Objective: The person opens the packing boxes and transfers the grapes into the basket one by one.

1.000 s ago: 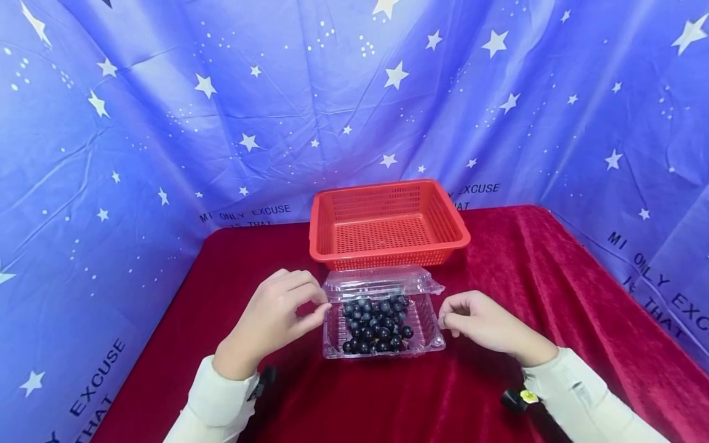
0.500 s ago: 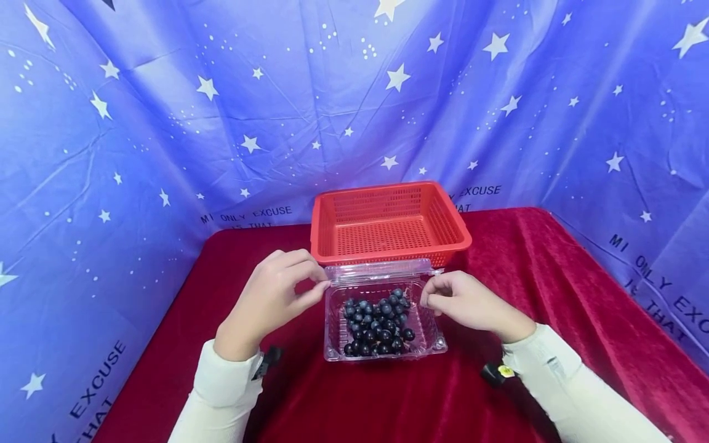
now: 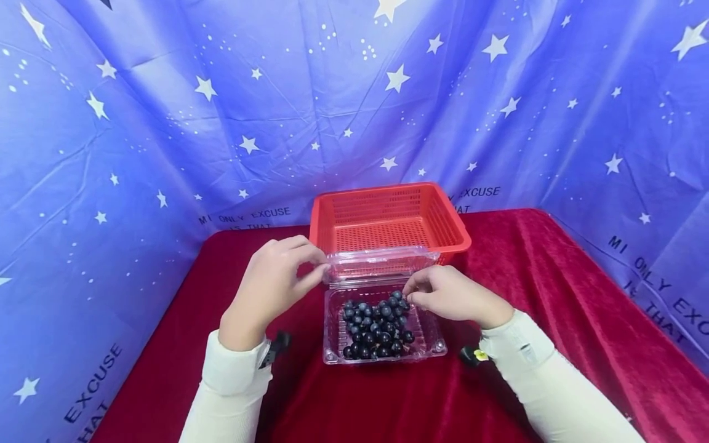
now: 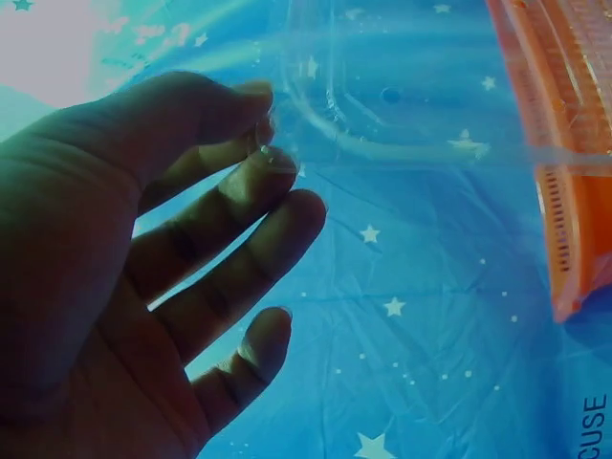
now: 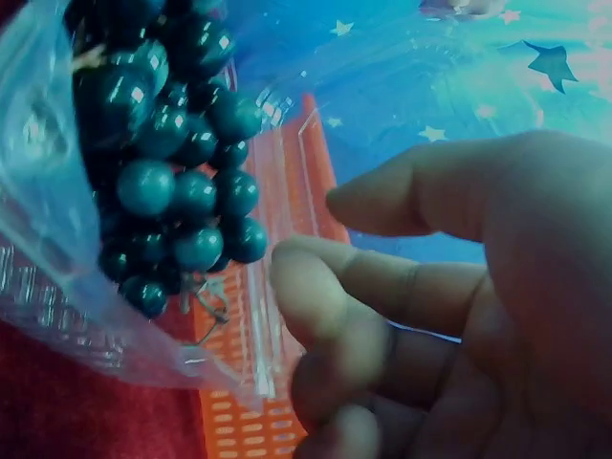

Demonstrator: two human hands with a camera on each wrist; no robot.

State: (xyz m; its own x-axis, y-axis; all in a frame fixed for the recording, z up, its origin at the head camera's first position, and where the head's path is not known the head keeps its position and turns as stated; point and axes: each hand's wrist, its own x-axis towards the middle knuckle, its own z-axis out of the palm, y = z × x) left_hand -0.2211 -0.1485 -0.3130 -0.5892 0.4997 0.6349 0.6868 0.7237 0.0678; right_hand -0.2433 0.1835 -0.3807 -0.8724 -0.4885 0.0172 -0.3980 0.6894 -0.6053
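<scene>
A clear plastic clamshell box point(image 3: 328, 326) stands on the table with a bunch of dark grapes point(image 3: 375, 329) inside. Its see-through lid point(image 3: 382, 263) is raised at the back. My left hand point(image 3: 271, 286) pinches the lid's left corner between thumb and forefinger; the left wrist view shows the other fingers loosely bent below the lid corner point(image 4: 335, 143). Over the box's right back side, my right hand point(image 3: 456, 295) hovers beside the grapes. In the right wrist view, a gap separates its thumb and forefinger, and its fingers are loosely bent beside the grapes point(image 5: 172, 182), holding nothing.
A red slotted plastic basket point(image 3: 388, 234) sits just behind the box, partly seen through the lid. Dark red velvet cloth point(image 3: 526, 258) covers the table. A blue star-patterned curtain point(image 3: 354, 92) hangs behind and along both sides.
My left hand has lifted the lid up and back, uncovering the grapes more. My right hand has moved left from beside the box to over its right back side, near the grapes.
</scene>
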